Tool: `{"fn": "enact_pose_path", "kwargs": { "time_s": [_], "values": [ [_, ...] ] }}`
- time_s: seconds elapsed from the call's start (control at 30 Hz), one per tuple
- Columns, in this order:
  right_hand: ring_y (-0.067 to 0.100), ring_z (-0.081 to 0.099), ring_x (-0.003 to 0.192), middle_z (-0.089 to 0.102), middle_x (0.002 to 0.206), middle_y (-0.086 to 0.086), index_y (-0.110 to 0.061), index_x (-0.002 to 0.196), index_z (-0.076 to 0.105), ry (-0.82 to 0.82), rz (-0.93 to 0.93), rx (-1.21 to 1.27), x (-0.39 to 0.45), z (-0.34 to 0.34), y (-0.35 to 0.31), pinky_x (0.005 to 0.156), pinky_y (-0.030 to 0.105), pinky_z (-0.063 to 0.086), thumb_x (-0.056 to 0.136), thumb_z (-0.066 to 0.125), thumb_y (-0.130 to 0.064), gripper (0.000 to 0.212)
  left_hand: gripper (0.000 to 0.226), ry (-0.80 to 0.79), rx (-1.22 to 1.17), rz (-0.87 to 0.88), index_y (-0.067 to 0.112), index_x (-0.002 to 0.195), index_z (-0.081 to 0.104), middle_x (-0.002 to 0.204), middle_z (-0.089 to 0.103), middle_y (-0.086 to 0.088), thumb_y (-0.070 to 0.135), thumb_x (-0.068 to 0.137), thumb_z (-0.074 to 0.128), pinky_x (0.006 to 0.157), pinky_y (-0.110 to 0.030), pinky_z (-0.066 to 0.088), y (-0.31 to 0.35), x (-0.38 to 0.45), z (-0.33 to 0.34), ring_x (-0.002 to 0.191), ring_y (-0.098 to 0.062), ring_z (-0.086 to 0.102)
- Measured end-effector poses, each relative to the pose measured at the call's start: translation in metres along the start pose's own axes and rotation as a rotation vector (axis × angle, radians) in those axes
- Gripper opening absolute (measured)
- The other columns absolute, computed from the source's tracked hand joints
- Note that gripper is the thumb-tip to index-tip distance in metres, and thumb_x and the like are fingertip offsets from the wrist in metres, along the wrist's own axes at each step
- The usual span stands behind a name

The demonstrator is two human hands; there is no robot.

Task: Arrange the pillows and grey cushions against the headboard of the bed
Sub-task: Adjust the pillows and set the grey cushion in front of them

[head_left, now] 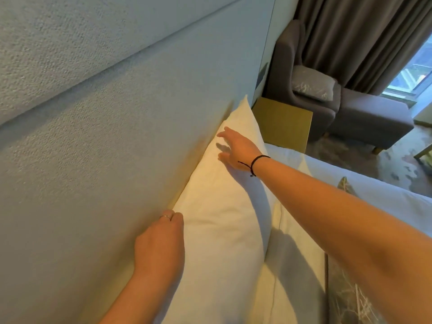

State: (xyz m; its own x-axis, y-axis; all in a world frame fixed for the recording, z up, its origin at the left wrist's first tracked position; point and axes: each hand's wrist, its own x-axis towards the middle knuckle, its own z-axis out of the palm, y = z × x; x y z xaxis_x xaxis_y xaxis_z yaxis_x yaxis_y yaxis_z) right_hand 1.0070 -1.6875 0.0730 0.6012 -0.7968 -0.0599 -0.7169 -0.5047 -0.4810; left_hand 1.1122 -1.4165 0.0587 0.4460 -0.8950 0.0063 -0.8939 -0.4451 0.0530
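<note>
Done so far: one white pillow (217, 220) stands on edge against the headboard (105, 136), its far corner pointing toward 12 o'clock
Second pillow: another white pillow (289, 265) lies just in front of the first, at its 3 o'clock side, touching it; whether it is finally placed cannot be told
Left hand: the left hand (161, 242), at 7 o'clock of the standing pillow, has its fingers curled over the pillow's top edge where it meets the headboard, pinching or tucking that edge
Right hand: the right hand (236, 148), at 12 o'clock, is spread flat with fingers apart, pressing or smoothing the upper pillow face, gripping nothing
Grey cushions: one patterned grey cushion (350, 298) lies on the bed at 5 o'clock, not yet at the headboard; another grey cushion (313, 84) sits on the armchair (327, 106) at 1 o'clock, well apart from the bed
Left to do: by judgement, settling the pillows and bringing both cushions up
Surface: white bedding (385, 197), soft and slightly creased
Room: a yellow bedside table (282, 122) beside the bed, brown curtains (350, 38), a window at 2 o'clock
</note>
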Motion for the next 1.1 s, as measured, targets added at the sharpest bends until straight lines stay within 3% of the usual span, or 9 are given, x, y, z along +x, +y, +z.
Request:
{"fn": "enact_pose_path", "kwargs": {
  "time_s": [0.13,0.23,0.4,0.57,0.67,0.83,0.97,1.03,1.1],
  "values": [
    [0.020,0.059,0.108,0.066,0.121,-0.002,-0.022,0.118,0.067,-0.204,0.026,-0.078,-0.080,-0.023,0.024,0.087,0.030,0.045,0.094,0.056,-0.039,0.031,0.019,0.099,-0.054,0.133,0.023,0.105,0.067,0.133,0.062,-0.002,0.014,0.089,0.066,0.076,-0.034,0.052,0.020,-0.014,-0.007,0.112,-0.023,0.062],
    [0.018,0.060,0.100,0.068,0.115,-0.002,-0.026,0.113,0.067,-0.255,0.098,-0.118,-0.154,-0.017,0.050,0.086,0.033,0.050,0.096,0.051,-0.036,0.025,0.023,0.108,-0.282,0.246,0.023,0.113,0.069,0.127,0.066,0.001,0.024,0.091,0.066,0.085,-0.031,0.051,0.054,-0.045,-0.005,0.109,-0.020,0.065],
    [0.024,0.052,0.121,0.054,0.138,0.002,-0.024,0.133,0.054,-0.648,0.129,-0.359,-0.244,0.039,0.084,0.099,0.040,0.046,0.093,0.046,-0.005,0.045,0.035,-0.474,-0.505,0.235,0.037,0.130,0.050,0.129,0.061,0.012,0.044,0.096,0.048,0.093,-0.028,0.049,0.114,-0.120,0.045,0.110,-0.011,0.060],
    [0.027,0.055,0.118,0.051,0.139,0.002,-0.023,0.140,0.046,-0.669,0.002,-0.560,-0.259,0.063,0.099,0.092,0.045,0.052,0.091,0.055,-0.004,0.054,0.073,-0.766,-0.570,0.096,0.020,0.153,0.019,0.151,0.042,-0.005,0.045,0.094,0.052,0.108,-0.036,0.040,0.136,-0.175,0.096,0.134,-0.025,0.046],
    [0.032,0.057,0.111,0.046,0.138,0.004,-0.027,0.141,0.045,-0.678,-0.018,-0.643,-0.262,0.068,0.103,0.087,0.042,0.052,0.099,0.046,-0.018,0.043,0.074,-0.744,-0.604,-0.030,0.015,0.152,0.021,0.148,0.046,-0.010,0.046,0.094,0.054,0.106,-0.037,0.042,0.136,-0.190,0.112,0.131,-0.029,0.048],
    [0.028,0.059,0.090,0.047,0.121,0.004,-0.024,0.124,0.058,-0.620,-0.194,-0.776,-0.263,0.068,0.104,0.082,0.041,0.052,0.100,0.042,-0.028,0.029,0.063,-0.713,-0.460,-0.064,0.014,0.125,0.051,0.120,0.061,-0.007,0.065,0.088,0.048,0.092,-0.045,0.050,0.122,-0.212,0.122,0.109,-0.029,0.057],
    [0.024,0.056,0.084,0.053,0.106,0.002,-0.016,0.107,0.062,-0.621,-0.326,-0.874,-0.264,0.072,0.100,0.075,0.037,0.050,0.098,0.042,-0.023,0.023,0.071,-0.682,-0.549,-0.131,0.015,0.138,0.045,0.133,0.057,-0.004,0.062,0.086,0.058,0.097,-0.039,0.048,0.118,-0.224,0.129,0.119,-0.027,0.056],
    [0.025,0.056,0.079,0.056,0.089,0.002,-0.017,0.091,0.056,-0.619,-0.402,-0.938,-0.263,0.071,0.102,0.073,0.036,0.048,0.097,0.041,-0.029,0.020,0.059,-0.620,-0.603,-0.127,0.019,0.138,0.046,0.132,0.058,-0.003,0.050,0.090,0.061,0.093,-0.033,0.047,0.120,-0.226,0.124,0.120,-0.026,0.056],
    [0.026,0.055,0.073,0.061,0.087,0.007,-0.014,0.093,0.054,-0.621,-0.502,-0.964,-0.264,0.073,0.102,0.071,0.037,0.048,0.095,0.042,-0.034,0.024,0.026,-0.500,-0.578,-0.019,0.027,0.118,0.054,0.111,0.064,0.000,0.040,0.096,0.054,0.079,-0.033,0.048,0.120,-0.227,0.118,0.104,-0.024,0.060]
  ]
}}
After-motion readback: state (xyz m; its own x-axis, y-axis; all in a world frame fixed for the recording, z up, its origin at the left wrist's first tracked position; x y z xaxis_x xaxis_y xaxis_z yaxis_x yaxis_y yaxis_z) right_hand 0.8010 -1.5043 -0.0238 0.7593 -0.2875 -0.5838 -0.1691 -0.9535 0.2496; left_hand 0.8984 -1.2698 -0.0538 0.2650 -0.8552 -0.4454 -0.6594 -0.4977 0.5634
